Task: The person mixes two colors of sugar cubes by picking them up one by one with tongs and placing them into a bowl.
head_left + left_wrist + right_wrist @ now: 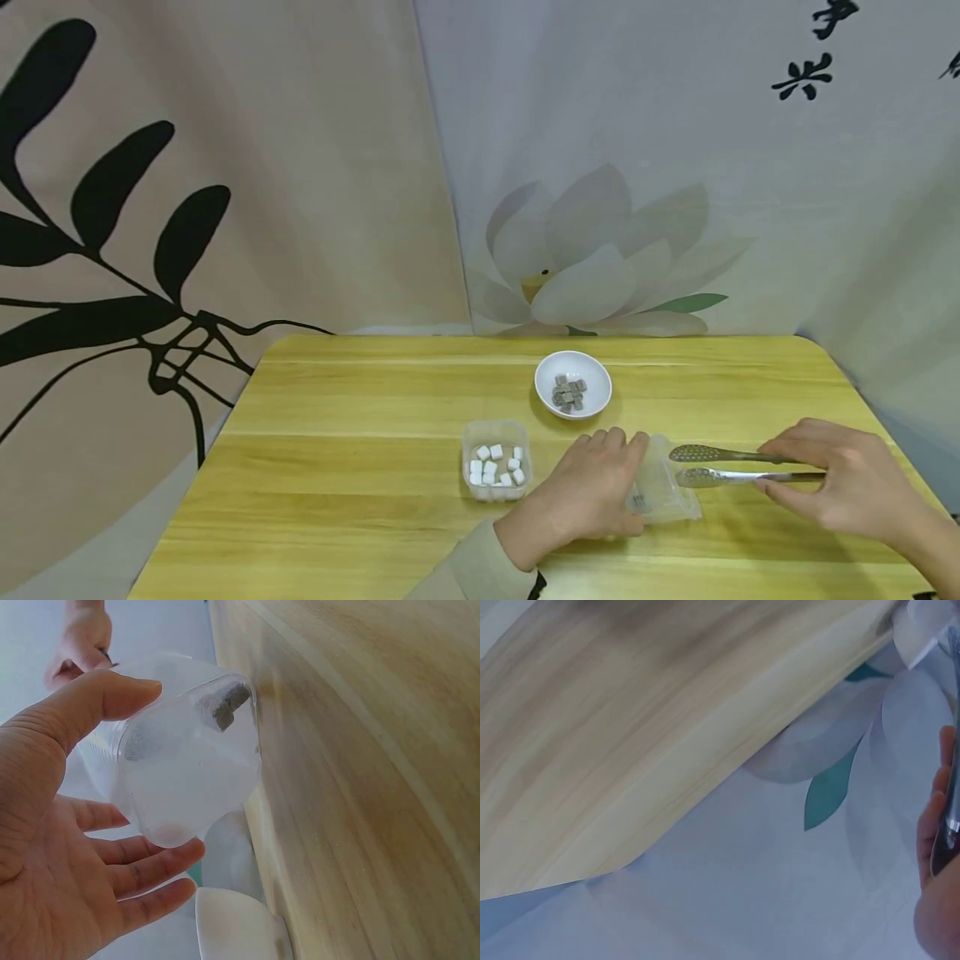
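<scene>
My left hand (588, 487) grips a clear plastic container (663, 496), thumb on one side and fingers on the other. The container is tipped onto its side, mouth toward the right. Through its wall in the left wrist view, a few grey cubes (223, 714) show near the table side. Metal tongs (701, 477) are pinched in my right hand (843, 475), arms spread, their perforated tips right at the container's mouth. Nothing shows between the tips. In the right wrist view only part of the tongs (954, 772) appears at the right edge.
A white bowl (546, 392) with several grey cubes (567, 397) stands behind the left hand. Left of that hand is another clear container (495, 429) holding several white cubes (490, 469). All stand on a wooden table (337, 500), with a printed curtain (337, 167) behind.
</scene>
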